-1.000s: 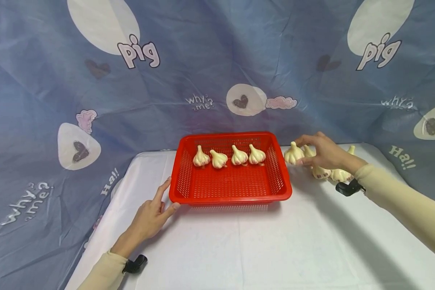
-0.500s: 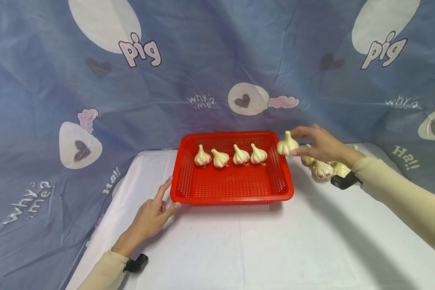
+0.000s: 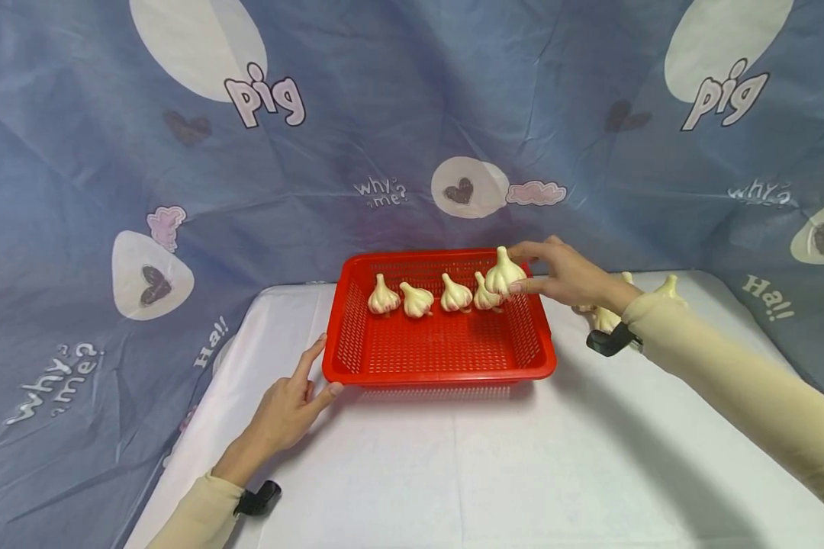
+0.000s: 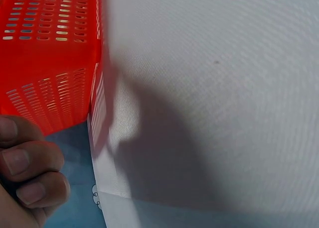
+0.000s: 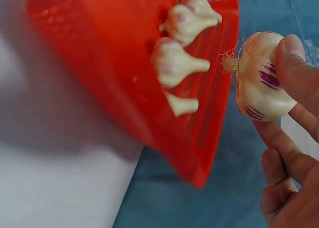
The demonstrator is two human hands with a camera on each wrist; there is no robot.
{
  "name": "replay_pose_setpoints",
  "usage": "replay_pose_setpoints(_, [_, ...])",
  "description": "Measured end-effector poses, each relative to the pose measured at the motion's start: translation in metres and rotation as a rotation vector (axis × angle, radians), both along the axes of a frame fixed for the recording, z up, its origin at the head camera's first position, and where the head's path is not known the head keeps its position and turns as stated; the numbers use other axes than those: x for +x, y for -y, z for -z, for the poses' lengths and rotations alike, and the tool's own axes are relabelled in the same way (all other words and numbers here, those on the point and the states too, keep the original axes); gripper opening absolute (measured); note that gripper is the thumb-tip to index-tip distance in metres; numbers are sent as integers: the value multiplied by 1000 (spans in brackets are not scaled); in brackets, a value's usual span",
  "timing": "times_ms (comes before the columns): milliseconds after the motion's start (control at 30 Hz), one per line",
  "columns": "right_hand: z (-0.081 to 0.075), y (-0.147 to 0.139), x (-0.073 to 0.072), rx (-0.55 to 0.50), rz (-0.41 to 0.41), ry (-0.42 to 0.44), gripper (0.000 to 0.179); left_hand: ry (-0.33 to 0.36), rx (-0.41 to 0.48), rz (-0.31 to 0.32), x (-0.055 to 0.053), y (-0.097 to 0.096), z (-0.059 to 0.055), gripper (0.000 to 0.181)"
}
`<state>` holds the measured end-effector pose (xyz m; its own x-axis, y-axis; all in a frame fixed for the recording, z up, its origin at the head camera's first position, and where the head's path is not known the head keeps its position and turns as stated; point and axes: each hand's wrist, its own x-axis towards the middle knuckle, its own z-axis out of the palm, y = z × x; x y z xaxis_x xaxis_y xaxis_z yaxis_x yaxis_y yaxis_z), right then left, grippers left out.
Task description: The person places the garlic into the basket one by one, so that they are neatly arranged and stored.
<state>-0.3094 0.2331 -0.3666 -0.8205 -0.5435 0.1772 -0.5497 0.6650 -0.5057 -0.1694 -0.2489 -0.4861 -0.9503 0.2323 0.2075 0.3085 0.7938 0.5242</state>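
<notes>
The right hand (image 3: pixel 566 276) pinches 1 garlic bulb (image 3: pixel 504 273) between thumb and fingers, stem pointing to 12 o'clock, above the basket's (image 3: pixel 439 378) 2 o'clock end; 4 other bulbs (image 3: pixel 383 296) lie towards its 9 o'clock. The left hand (image 3: pixel 284 412), thumb and forefinger spread, touches the 8 o'clock corner
</notes>
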Motion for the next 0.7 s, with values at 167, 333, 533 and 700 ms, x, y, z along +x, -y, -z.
replay_pose_setpoints(167, [3, 26, -3, -7, -51, -4, 55, -8, 4, 3, 0, 0, 1, 83])
replay_pose_setpoints(333, [9, 55, -5, -27, -132, -3, 55, -6, 9, 2, 0, 1, 0, 83])
replay_pose_setpoints(533, [11, 82, -7, -55, -180, 49, 57, -5, 10, 6, 0, 1, 0, 83])
replay_pose_setpoints(700, [11, 99, -10, -41, -195, 77, 56, -9, 7, 5, -1, 2, 0, 83])
